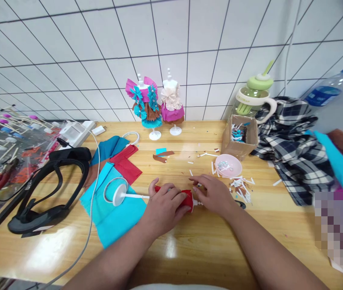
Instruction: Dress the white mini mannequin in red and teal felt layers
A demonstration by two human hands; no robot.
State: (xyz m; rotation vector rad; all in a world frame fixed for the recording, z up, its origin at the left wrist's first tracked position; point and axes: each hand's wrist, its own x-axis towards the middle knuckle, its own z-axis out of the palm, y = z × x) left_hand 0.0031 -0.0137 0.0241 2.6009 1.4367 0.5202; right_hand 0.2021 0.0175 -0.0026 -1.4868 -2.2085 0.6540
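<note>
A small white mannequin stand lies on its side on the table, its round base (119, 195) to the left and its neck (199, 203) to the right. Red cloth (187, 198) is wrapped about its body. My left hand (168, 203) lies over the body with fingers closed round the cloth and form. Beside the neck, my right hand (212, 195) has its fingers curled together at the edge of the red cloth; a tiny pale thing shows by the fingertips, too small to name. Under the stand's base spreads a turquoise cloth (113, 221).
Two dressed mannequins (148, 104) stand by the tiled wall. At right are a pink dish (228, 165) of small beads, white scraps (241, 188), a cardboard box (240, 137) and a cup (252, 96). A black headset strap (52, 189) and a cable (94, 193) lie left.
</note>
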